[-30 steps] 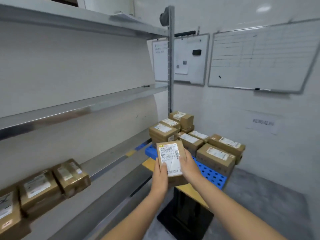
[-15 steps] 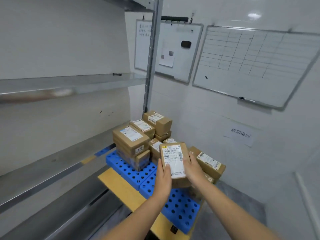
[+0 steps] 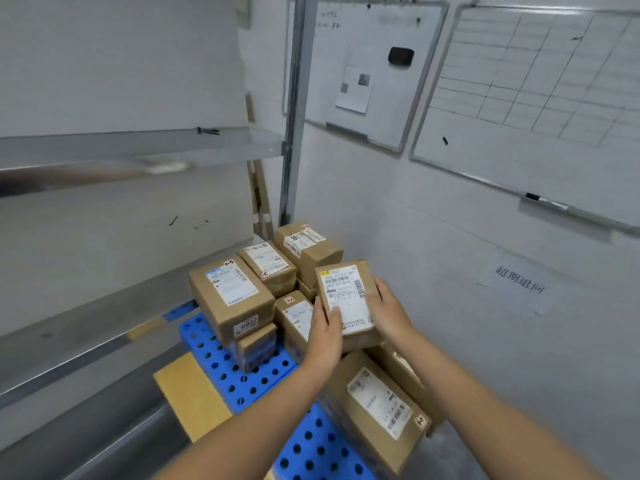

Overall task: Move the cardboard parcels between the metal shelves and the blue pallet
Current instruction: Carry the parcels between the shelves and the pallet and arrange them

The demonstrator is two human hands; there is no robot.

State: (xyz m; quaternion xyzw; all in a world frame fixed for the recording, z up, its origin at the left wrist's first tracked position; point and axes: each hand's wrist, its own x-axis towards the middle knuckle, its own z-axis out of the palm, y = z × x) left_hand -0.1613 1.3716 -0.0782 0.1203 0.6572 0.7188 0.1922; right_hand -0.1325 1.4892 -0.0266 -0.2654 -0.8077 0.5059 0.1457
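As left hand (image 3: pixel 325 337), right hand (image 3: pixel 389 311) clasp cardboard parcel (image 3: pixel 346 292), pallet (image 3: pixel 221 375) perforated.

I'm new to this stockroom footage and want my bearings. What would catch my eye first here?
First, the cardboard parcel held label-up mid-view, with the left hand and right hand holding its sides. Behind and below it, more parcels are piled on the blue pallet. Whiteboards hang on the wall at upper right; metal shelves run along the left.

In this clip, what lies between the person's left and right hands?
In the head view, one cardboard parcel lies between them: the left hand grips its left edge, the right hand its right edge.
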